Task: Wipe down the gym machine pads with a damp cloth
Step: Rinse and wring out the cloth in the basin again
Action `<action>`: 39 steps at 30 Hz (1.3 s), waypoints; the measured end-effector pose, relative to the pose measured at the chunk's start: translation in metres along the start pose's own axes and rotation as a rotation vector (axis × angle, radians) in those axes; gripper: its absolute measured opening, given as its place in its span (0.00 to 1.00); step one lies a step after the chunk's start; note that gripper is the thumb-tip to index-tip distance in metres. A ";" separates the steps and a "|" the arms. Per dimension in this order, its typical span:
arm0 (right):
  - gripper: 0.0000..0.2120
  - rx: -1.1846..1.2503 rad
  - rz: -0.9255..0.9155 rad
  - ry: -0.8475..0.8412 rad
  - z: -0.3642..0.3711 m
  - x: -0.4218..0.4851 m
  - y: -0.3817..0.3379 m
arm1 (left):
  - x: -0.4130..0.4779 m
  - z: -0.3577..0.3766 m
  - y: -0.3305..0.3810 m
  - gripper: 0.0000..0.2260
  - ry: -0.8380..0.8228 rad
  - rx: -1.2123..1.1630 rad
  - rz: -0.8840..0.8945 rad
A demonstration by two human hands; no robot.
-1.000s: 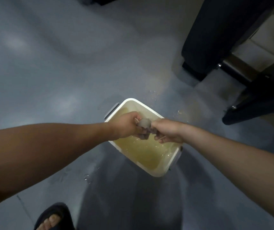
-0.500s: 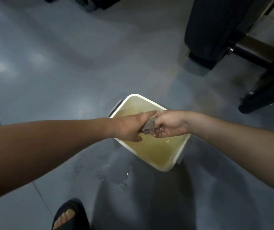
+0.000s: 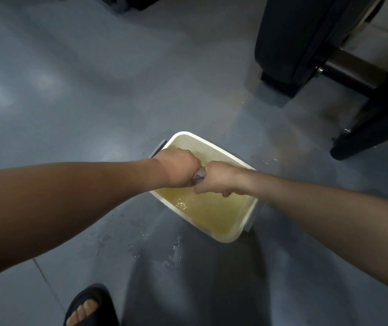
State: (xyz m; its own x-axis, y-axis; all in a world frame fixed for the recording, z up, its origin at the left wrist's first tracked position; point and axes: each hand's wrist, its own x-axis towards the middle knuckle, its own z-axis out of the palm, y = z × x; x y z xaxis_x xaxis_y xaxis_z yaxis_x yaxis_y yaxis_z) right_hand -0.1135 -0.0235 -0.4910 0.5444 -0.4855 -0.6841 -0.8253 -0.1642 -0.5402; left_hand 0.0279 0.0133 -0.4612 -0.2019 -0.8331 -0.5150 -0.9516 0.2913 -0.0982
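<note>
A small greyish-purple cloth [image 3: 199, 178] is twisted tight between my two fists, just above a white rectangular tub [image 3: 247, 220] of yellowish water on the floor. My left hand [image 3: 179, 169] grips one end of the cloth and my right hand [image 3: 219, 178] grips the other, knuckles almost touching. Only a short piece of the cloth shows between them. Water ripples in the tub below my hands. A black gym machine pad [image 3: 291, 34] rises at the upper right.
The grey floor [image 3: 70, 90] has splashed water [image 3: 164, 252] in front of the tub. Dark machine frame parts [image 3: 374, 128] stand at the right. My foot in a black sandal [image 3: 89, 307] is at the bottom edge.
Both fists have closed tighter round the cloth and turned, the left fingers no longer pointing out. The view has tilted slightly, and ripples now show in the water.
</note>
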 end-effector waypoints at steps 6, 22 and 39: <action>0.07 -0.662 -0.124 0.345 0.000 -0.004 -0.010 | 0.010 0.001 0.003 0.13 -0.209 -0.323 -0.102; 0.08 0.106 0.214 -0.201 -0.011 0.001 0.001 | -0.002 0.063 -0.008 0.31 0.434 -0.316 0.260; 0.04 -0.645 -0.022 0.275 0.000 -0.002 -0.010 | 0.020 0.006 0.019 0.06 -0.247 -0.377 -0.196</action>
State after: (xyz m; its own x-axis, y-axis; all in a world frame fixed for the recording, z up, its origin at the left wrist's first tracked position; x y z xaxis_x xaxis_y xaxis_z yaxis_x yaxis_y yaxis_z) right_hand -0.1066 -0.0209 -0.4843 0.5742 -0.6623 -0.4812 -0.7854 -0.6115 -0.0955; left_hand 0.0067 0.0048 -0.4787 0.0068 -0.7057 -0.7084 -0.9930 -0.0884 0.0785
